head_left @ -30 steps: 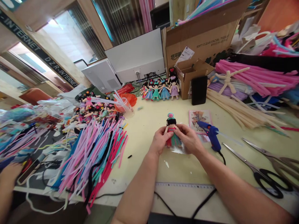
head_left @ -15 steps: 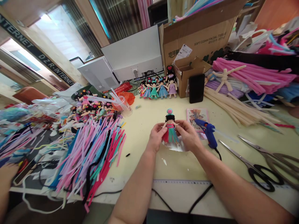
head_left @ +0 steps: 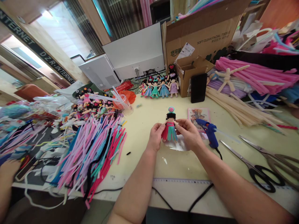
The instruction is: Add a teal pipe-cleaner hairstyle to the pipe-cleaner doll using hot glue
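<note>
Upright between my two hands is a small doll (head_left: 170, 129) with black hair, a pink and turquoise round piece on its head, and a skirt of red, teal and blue strips. My left hand (head_left: 157, 134) pinches its left edge near the arm. On the other side, my right hand (head_left: 187, 131) grips it with thumb and fingers; some fingertips are hidden behind it. Below the doll a shiny silver patch (head_left: 178, 145) lies on the table. A blue glue gun (head_left: 211, 135) rests just right of my right hand.
Two pairs of scissors (head_left: 251, 166) lie at the right. Colourful pipe cleaners (head_left: 91, 152) cover the left side. Finished dolls (head_left: 155, 88) stand at the back beside a black phone-like slab (head_left: 198, 88) and cardboard boxes (head_left: 193, 40). Another person's hand (head_left: 9, 169) is at far left.
The doll is slightly turned and raised between my hands, still held on both sides. The whole view has shifted a little; the things on the table stay put.
</note>
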`<action>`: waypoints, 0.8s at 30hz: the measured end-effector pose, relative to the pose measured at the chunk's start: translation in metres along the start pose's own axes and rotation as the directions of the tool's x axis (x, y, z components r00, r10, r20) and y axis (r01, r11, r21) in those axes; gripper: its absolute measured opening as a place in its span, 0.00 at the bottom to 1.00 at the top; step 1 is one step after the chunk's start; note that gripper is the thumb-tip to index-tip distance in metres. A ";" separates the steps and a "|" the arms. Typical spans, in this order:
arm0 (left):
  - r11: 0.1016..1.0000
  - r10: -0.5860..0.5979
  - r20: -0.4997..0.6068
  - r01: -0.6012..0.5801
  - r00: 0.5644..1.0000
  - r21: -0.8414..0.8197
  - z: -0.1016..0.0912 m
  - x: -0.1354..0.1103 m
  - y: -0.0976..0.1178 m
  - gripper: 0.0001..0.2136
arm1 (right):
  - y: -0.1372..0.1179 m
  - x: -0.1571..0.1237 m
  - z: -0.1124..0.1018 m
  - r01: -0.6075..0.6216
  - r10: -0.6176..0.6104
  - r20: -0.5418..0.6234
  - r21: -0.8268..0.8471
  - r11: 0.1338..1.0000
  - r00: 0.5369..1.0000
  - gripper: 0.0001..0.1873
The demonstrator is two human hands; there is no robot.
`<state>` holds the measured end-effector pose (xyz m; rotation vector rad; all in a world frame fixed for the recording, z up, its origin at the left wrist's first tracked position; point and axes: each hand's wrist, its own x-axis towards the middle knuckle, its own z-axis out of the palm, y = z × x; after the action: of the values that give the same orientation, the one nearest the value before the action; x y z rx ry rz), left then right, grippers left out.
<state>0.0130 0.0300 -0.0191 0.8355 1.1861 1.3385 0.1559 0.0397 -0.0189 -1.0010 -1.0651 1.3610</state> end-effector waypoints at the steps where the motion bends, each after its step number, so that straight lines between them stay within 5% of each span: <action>1: 0.999 -0.018 0.002 0.018 1.000 -0.028 0.001 0.000 0.000 0.17 | 0.000 0.000 0.000 -0.003 0.003 0.004 0.006 1.000 1.000 0.21; 6: 0.978 -0.078 0.022 0.081 0.997 -0.190 0.003 -0.001 0.004 0.19 | 0.000 0.001 -0.002 -0.005 0.004 0.018 0.038 0.999 1.000 0.20; 24: 0.953 -0.062 0.059 0.077 0.996 -0.293 -0.001 0.002 0.005 0.14 | -0.002 -0.004 -0.004 -0.003 0.014 0.088 -0.118 0.993 0.996 0.20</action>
<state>0.0105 0.0324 -0.0151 0.6024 0.9383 1.3870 0.1606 0.0365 -0.0180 -1.0401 -1.2209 1.3726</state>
